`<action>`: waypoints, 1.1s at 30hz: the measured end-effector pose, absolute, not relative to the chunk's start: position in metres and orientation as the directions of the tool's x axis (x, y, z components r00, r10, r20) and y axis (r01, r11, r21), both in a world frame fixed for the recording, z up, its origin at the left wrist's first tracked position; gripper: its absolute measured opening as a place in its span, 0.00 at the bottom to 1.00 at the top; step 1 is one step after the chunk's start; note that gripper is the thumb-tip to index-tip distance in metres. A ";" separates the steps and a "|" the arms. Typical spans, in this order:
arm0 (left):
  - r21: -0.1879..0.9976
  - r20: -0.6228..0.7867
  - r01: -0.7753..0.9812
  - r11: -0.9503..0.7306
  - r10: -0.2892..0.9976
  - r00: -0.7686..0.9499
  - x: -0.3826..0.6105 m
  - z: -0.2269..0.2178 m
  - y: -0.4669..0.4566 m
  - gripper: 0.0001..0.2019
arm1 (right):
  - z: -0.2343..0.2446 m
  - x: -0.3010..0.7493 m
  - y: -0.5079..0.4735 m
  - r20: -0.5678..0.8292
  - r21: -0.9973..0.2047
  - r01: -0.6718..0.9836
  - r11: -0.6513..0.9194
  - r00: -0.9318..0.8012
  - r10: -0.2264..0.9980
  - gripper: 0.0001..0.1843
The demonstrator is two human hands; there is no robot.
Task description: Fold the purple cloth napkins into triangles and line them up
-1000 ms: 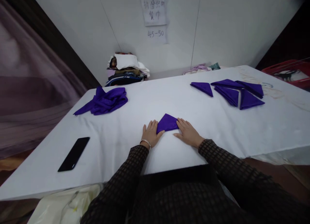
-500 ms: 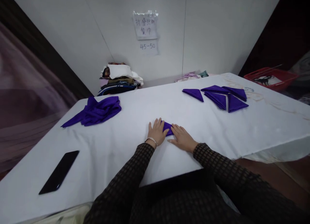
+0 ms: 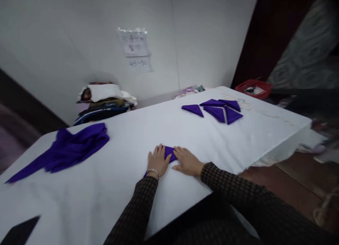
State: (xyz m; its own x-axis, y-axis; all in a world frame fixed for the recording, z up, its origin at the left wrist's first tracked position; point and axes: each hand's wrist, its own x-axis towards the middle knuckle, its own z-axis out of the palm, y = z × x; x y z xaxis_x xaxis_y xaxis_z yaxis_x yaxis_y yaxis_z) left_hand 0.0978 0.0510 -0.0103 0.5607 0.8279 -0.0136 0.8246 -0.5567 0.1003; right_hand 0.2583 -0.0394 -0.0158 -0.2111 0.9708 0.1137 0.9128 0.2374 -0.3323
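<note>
Both my hands lie flat on a small folded purple napkin [image 3: 169, 153] near the front edge of the white table [image 3: 132, 188]. My left hand [image 3: 157, 162], with a bracelet at the wrist, covers the napkin's left part, fingers stretched out. My right hand [image 3: 186, 161] presses its right part, fingers also flat. Only a narrow strip of purple shows between them. Several folded purple triangles [image 3: 215, 109] lie at the far right of the table. A loose heap of unfolded purple napkins [image 3: 71, 146] lies at the left.
A black phone [image 3: 18, 232] shows at the bottom left corner. A stack of folded fabrics [image 3: 103, 98] sits behind the table by the wall. Paper notes [image 3: 134, 43] hang on the wall. A red bin [image 3: 253, 87] stands at the far right.
My hands have closed in over the napkin, so less of it shows. The view has swung right and tilted; the phone has slid almost out of frame.
</note>
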 end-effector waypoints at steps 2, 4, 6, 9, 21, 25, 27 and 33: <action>0.083 -0.019 0.829 -0.552 0.831 0.555 0.097 -0.012 0.054 0.30 | -0.015 0.258 -0.038 0.109 -0.353 0.907 0.231 -0.205 0.973 0.45; 0.081 -0.026 0.832 -0.548 0.834 0.552 0.097 -0.012 0.057 0.31 | -0.016 0.258 -0.037 0.116 -0.361 0.904 0.229 -0.200 0.973 0.46; 0.075 -0.034 0.835 -0.545 0.835 0.548 0.096 -0.012 0.058 0.31 | -0.017 0.258 -0.037 0.132 -0.361 0.903 0.232 -0.196 0.972 0.46; 0.032 -0.032 0.838 -0.545 0.837 0.546 0.097 -0.011 0.056 0.31 | -0.017 0.258 -0.038 0.155 -0.362 0.900 0.243 -0.199 0.968 0.46; -0.020 -0.044 0.852 -0.524 0.852 0.523 0.100 -0.009 0.054 0.31 | -0.016 0.258 -0.037 0.135 -0.388 0.891 0.235 -0.197 0.971 0.45; -0.021 -0.040 0.847 -0.531 0.847 0.530 0.100 -0.012 0.056 0.31 | -0.016 0.258 -0.037 0.142 -0.393 0.888 0.239 -0.198 0.970 0.45; -0.016 -0.043 0.847 -0.532 0.847 0.531 0.100 -0.013 0.057 0.31 | -0.016 0.258 -0.037 0.148 -0.395 0.886 0.242 -0.199 0.969 0.45; -0.012 -0.039 0.844 -0.536 0.844 0.535 0.100 -0.013 0.056 0.31 | -0.011 0.259 -0.036 0.126 -0.399 0.886 0.236 -0.202 0.971 0.45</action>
